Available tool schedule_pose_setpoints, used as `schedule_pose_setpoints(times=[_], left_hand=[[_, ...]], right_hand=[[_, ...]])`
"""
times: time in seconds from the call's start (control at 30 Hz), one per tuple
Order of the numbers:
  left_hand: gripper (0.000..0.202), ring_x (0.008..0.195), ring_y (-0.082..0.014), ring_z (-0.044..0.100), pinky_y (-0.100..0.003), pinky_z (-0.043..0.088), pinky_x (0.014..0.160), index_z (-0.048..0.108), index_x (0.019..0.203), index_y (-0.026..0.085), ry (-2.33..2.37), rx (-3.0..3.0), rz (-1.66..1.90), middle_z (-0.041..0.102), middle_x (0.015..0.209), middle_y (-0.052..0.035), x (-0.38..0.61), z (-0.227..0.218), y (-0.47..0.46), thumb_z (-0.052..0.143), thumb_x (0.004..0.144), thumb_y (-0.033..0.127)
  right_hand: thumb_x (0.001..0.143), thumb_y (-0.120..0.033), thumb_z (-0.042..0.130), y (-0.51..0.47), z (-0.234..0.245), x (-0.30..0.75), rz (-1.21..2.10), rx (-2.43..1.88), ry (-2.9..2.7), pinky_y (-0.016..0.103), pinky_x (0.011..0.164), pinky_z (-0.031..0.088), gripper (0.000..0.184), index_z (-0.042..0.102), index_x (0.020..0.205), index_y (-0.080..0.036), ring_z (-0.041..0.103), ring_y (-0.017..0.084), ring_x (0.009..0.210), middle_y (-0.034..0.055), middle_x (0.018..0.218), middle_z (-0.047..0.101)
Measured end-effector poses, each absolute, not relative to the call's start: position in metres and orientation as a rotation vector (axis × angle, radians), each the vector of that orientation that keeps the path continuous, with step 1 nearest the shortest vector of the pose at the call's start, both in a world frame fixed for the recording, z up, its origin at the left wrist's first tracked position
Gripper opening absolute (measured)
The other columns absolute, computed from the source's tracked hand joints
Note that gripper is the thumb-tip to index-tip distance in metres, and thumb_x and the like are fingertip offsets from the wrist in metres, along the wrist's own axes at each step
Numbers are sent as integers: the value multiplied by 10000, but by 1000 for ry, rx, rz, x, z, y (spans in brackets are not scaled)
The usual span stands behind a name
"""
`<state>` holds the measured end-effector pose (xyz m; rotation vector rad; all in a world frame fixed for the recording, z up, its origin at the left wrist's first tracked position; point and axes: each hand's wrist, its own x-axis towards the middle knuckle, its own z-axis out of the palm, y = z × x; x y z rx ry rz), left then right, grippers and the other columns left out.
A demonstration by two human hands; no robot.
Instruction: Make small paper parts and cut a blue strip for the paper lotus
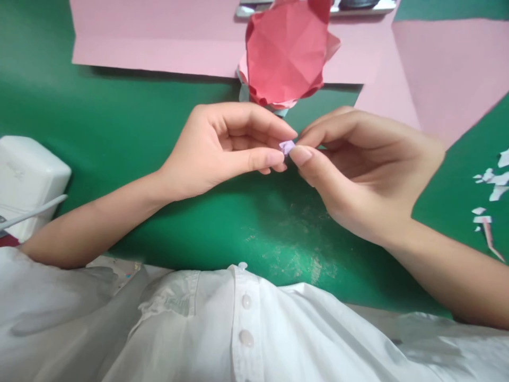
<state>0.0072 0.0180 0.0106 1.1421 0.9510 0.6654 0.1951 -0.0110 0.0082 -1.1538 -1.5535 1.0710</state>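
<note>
A tiny folded piece of lilac paper (287, 147) is pinched between the fingertips of both hands, above the green table. My left hand (234, 139) grips its left side between thumb and fingers. From the right, my right hand (358, 159) closes thumb and index finger on the other side. Most of the paper's underside is hidden by the fingertips. Just beyond the hands lies a red folded-paper piece (286, 53), with pink and grey-green paper showing under its edges.
Pink paper sheets (159, 40) spread across the back and right of the green table (131, 116). White paper scraps (497, 180) lie at the right edge. On the left stands a white box-like object (34, 175) beside a grey cable (35, 211).
</note>
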Motion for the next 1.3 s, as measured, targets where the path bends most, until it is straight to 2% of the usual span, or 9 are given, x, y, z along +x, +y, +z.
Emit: schedule_pose_setpoints(times=[0.17,0.47,0.6,0.73,0.87,1.0,1.1,1.17,1.3], left_hand=[[126,771,-134,757,-205,641,664,738,856,195,1034,1142,640,748,791,54,11,12,11,799,766,259],[119,606,-95,725,-146,611,544,737,757,174,1015,994,586,730,674,50,14,16,17,805,752,271],[103,575,-86,714,-139,618,543,719,726,158,1028,929,514,717,651,59,15,20,20,798,760,214],[164,562,-97,706,-165,623,541,698,693,153,1011,927,451,701,629,49,14,22,21,798,766,260],[226,574,-116,707,-183,618,535,691,693,157,960,948,386,698,618,31,12,22,24,815,751,337],[239,554,-117,701,-176,614,525,694,691,149,948,981,334,696,599,19,10,22,27,811,757,347],[218,559,-125,707,-185,619,534,708,704,145,954,1007,318,697,598,9,9,22,28,798,774,330],[216,571,-132,713,-191,624,543,712,701,145,945,1019,323,696,598,5,8,22,28,791,783,329],[212,591,-132,715,-198,633,564,714,695,157,891,1018,309,699,606,13,7,22,29,785,791,333]], right_hand=[[906,-217,659,-14,9,191,1193,-1115,-1472,221,537,543,164,635,746,-189,598,85,582,-23,686,640],[878,-123,620,-10,3,196,745,-1108,-1798,263,505,437,147,574,751,-181,558,116,627,20,712,627],[853,-93,620,-5,0,201,575,-1009,-1956,266,538,449,125,567,803,-195,560,112,626,17,746,634],[784,-36,662,1,-5,205,438,-874,-2045,261,555,464,150,587,826,-159,591,122,677,53,797,651],[835,-58,617,3,-7,205,344,-807,-2107,267,603,520,118,586,841,-171,633,135,729,40,796,636],[833,-65,618,6,-10,204,168,-738,-2192,302,560,493,124,583,846,-183,564,140,649,42,790,640],[812,-64,650,11,-11,206,-77,-568,-2221,295,513,459,122,587,792,-167,529,137,620,51,748,630],[839,-80,629,15,-10,208,-177,-503,-2250,269,477,442,179,560,714,-188,525,121,593,18,696,608],[843,-100,612,22,1,208,-58,-520,-2338,252,392,398,312,482,577,-196,508,104,510,-35,609,580]])
